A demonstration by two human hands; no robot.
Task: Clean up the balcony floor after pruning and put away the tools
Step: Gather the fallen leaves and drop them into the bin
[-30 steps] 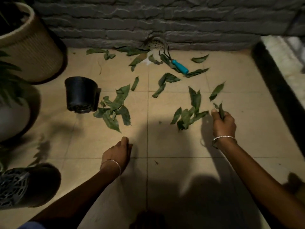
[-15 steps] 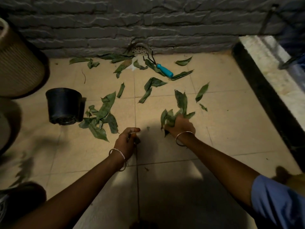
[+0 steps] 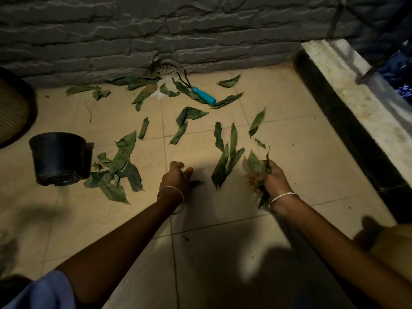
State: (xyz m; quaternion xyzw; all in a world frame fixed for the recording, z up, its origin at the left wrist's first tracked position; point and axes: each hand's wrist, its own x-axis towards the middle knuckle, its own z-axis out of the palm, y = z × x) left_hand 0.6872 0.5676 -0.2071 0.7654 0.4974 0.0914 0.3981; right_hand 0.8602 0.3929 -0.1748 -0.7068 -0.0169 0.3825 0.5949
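Note:
Several cut green leaves lie scattered over the beige tiled floor (image 3: 223,253). My right hand (image 3: 269,181) is shut on a small bunch of leaves (image 3: 256,165) held just above the tiles. My left hand (image 3: 176,177) rests low on the floor with curled fingers touching one dark leaf (image 3: 196,183); whether it grips the leaf I cannot tell. A loose cluster of leaves (image 3: 227,159) lies between my hands. A bigger pile of leaves (image 3: 120,170) sits left of my left hand. A hand rake with a teal handle (image 3: 204,98) lies near the wall, partly under leaves.
An upturned black plastic pot (image 3: 58,159) stands at the left beside the pile. A woven planter (image 3: 13,108) is at the far left edge. A grey stone wall (image 3: 156,36) with a drain grate (image 3: 167,69) closes the back. A raised dark-edged ledge (image 3: 356,121) runs along the right.
My right hand lifted a bunch of leaves off the floor and drew it to the right. My left hand slid forward onto a leaf. The view shifted to the right.

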